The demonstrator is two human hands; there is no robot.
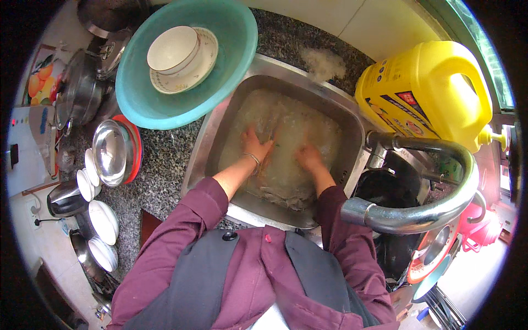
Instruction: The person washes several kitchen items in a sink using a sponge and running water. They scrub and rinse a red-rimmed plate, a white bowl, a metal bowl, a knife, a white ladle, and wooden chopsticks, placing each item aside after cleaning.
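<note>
Cloudy water partly fills a stainless steel sink (350,169) before me. My left hand (255,146), with a bracelet at the wrist, is in the water left of the middle, its fingers spread; whether it touches anything below is unclear. My right hand (309,156) is dipped in further right, its fingers blurred by the water, so I cannot tell if they hold something. Submerged shapes near both hands are too murky to name. At the upper left, a turquoise plastic basin (136,99) holds a patterned plate (206,62) with a white bowl (173,48) on it.
A yellow detergent jug (425,90) stands behind the sink's right corner. The curved metal faucet (412,214) arches right of my right forearm. Metal bowls (109,152) and several white dishes (103,222) line the granite counter (161,165) at left. A black basin (387,185) lies below the faucet.
</note>
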